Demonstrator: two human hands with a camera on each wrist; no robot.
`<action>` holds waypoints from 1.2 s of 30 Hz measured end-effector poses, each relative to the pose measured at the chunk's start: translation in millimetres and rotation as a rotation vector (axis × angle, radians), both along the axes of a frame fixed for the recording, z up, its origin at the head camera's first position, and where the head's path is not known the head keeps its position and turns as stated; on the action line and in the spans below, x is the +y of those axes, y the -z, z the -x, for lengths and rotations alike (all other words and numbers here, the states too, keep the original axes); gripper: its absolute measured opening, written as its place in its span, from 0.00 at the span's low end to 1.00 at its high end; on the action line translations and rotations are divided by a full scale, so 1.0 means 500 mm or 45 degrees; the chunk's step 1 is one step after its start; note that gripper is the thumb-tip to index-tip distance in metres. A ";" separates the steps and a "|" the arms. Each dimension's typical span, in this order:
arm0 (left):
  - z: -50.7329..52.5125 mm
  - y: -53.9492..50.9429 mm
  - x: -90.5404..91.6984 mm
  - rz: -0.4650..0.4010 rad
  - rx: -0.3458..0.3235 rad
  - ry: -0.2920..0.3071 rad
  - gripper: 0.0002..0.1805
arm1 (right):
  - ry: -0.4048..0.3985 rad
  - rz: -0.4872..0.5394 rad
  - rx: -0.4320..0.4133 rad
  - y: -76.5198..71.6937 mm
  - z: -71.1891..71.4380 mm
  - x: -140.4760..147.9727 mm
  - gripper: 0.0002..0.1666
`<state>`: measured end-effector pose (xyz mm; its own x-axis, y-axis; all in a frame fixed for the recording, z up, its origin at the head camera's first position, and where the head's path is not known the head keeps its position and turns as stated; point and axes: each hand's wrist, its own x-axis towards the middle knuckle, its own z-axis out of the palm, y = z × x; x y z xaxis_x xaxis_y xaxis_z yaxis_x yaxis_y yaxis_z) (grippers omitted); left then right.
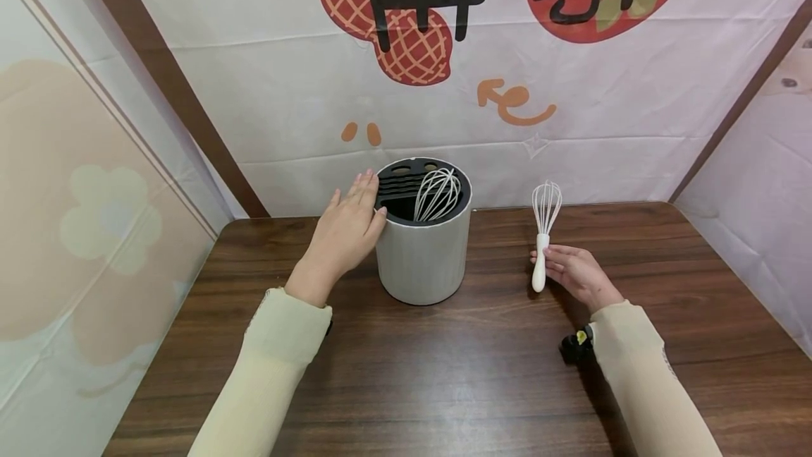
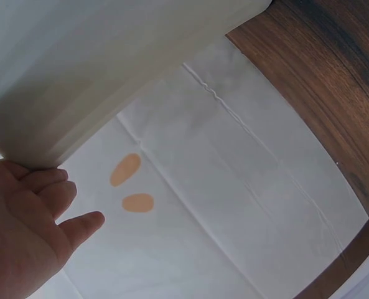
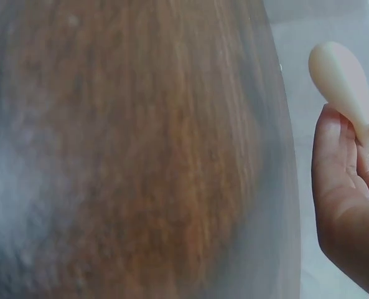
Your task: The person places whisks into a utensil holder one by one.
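Note:
My right hand (image 1: 576, 275) pinches a white-handled whisk (image 1: 540, 270) by its handle, wires pointing up, to the right of a utensil holder. In the right wrist view the rounded end of the whisk handle (image 3: 340, 78) sticks out past the fingers. My left hand (image 1: 345, 231) rests with fairly straight fingers against the left rim of the round light-grey utensil holder (image 1: 421, 266). A second whisk (image 1: 438, 196) stands inside the holder, only its wire head showing above the black slotted insert. The left wrist view shows the holder's side wall (image 2: 109, 68) beside the left hand (image 2: 28, 218).
The holder stands on a dark wooden table (image 1: 406, 372) near its back edge. Behind it hangs a white printed cloth (image 1: 285, 90), with more cloth panels at the left and right sides. A dark device (image 1: 576, 345) sits at the right wrist.

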<state>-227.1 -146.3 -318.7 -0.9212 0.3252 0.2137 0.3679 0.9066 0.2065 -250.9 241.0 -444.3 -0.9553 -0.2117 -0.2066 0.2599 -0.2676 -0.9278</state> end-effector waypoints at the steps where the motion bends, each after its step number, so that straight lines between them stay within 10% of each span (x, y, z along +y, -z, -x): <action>1: 0.000 0.001 0.000 0.001 0.000 0.002 0.33 | -0.008 0.008 0.012 0.000 0.000 -0.001 0.12; 36: 0.011 -0.002 0.000 -0.006 0.006 0.001 0.33 | 0.047 0.257 0.073 -0.057 0.009 -0.025 0.11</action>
